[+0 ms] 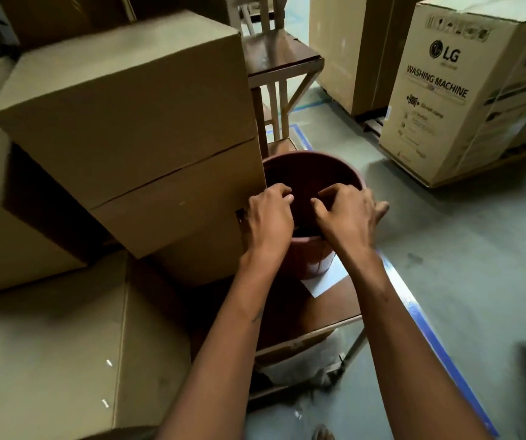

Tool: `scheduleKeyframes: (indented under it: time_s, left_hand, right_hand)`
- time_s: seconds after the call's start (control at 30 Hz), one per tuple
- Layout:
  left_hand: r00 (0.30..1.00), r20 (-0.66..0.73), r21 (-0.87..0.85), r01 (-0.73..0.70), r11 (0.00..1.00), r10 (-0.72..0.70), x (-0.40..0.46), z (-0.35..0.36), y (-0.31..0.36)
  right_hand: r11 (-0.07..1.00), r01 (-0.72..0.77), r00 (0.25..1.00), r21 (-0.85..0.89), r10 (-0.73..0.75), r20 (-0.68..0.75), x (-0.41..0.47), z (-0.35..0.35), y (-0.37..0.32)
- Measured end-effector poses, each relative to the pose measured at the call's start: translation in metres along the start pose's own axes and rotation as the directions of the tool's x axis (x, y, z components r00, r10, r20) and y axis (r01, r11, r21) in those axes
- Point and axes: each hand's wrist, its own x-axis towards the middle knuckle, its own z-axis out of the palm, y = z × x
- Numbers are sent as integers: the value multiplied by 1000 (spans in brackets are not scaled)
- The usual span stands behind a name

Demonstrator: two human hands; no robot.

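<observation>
Head view, centre of the frame: a reddish-brown bucket (315,160) stands upright on a low wooden stand (287,312), touching the stacked cardboard boxes (122,122) that fill the left half. Its inside is dark, and what it holds cannot be made out. A white sheet of paper (325,281) lies under its lower right edge.

Both hands are over the bucket's mouth. The left hand (271,214) is above the near left rim with its fingers curled inward. The right hand (347,214) is just beside it, fingers curled down into the opening and thumb stuck out to the right. Whether either hand pinches anything cannot be told.

The stacked boxes are shut and carry no readable print. At upper right a tall washing machine box (439,100) sits on a pallet (509,157). It reads "LG" with the round logo and "WASHING MACHINE" beneath, and the smaller print below is too small to read. A wooden chair (280,55) stands at top centre. Blue tape (439,338) runs along the floor at lower right.
</observation>
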Motion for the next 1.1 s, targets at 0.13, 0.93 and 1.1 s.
scheduleKeyframes:
  time_s: [0.13,0.93,1.1]
  left_hand:
    - [997,-75,-134,-31,990,21,-26,-24,-19]
    - [968,-139,-104,-224,969,209,-237,-221,-244]
    - [953,-115,-48,-289,956,282,-267,-236,-273]
  right_hand:
    - [990,73,994,117,-63,-87,-30,-5,-13]
    - [875,414,901,252,-433,21,-357,15,-198]
    - [863,489,869,127,-494,8,-389,21,-202]
